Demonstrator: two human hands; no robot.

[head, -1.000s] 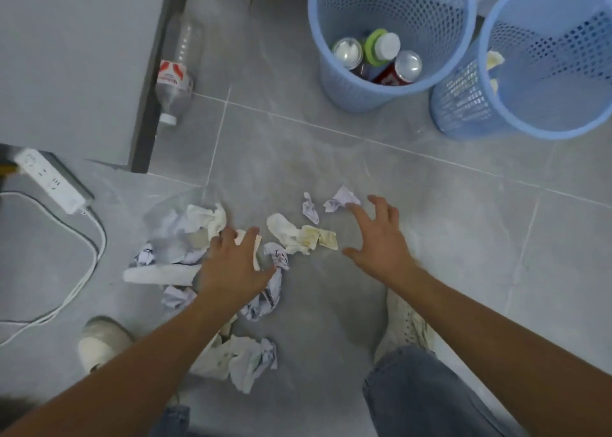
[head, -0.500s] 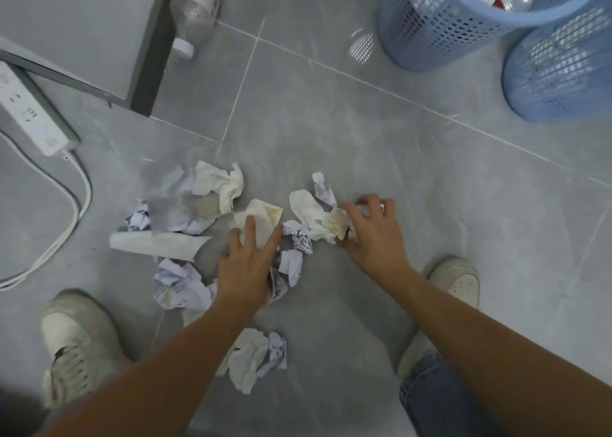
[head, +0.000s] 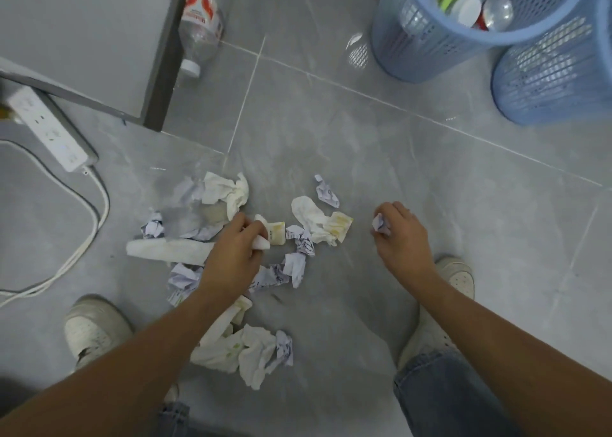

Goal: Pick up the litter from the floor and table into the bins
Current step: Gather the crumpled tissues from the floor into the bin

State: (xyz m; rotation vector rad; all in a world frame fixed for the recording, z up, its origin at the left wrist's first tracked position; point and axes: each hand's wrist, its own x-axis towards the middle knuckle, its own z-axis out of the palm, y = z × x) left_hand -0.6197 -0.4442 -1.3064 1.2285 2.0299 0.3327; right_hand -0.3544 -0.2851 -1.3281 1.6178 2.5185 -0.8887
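Note:
Several crumpled tissues and paper scraps lie scattered on the grey tile floor. My left hand (head: 236, 248) is closed around a stained white tissue (head: 273, 234) in the middle of the pile. My right hand (head: 397, 231) pinches a small crumpled paper scrap (head: 380, 223), lifted to the right of the pile. A white and yellow tissue (head: 319, 223) and a small scrap (head: 326, 193) lie between my hands. More tissue wads (head: 245, 350) sit near my feet. Two blue mesh bins stand at the top right: one bin (head: 430, 49) holds bottles and cans, the other bin (head: 556, 82) is beside it.
A clear plastic bottle (head: 200, 23) lies by the dark table leg (head: 162, 72) at top left. A white power strip (head: 46, 128) and its cable (head: 82, 238) lie on the floor at left. My shoes (head: 96, 327) stand on either side of the litter.
My left hand has closed on the stained tissue. My right hand has picked up a paper scrap and pulled away to the right of the pile. The view has tilted up slightly.

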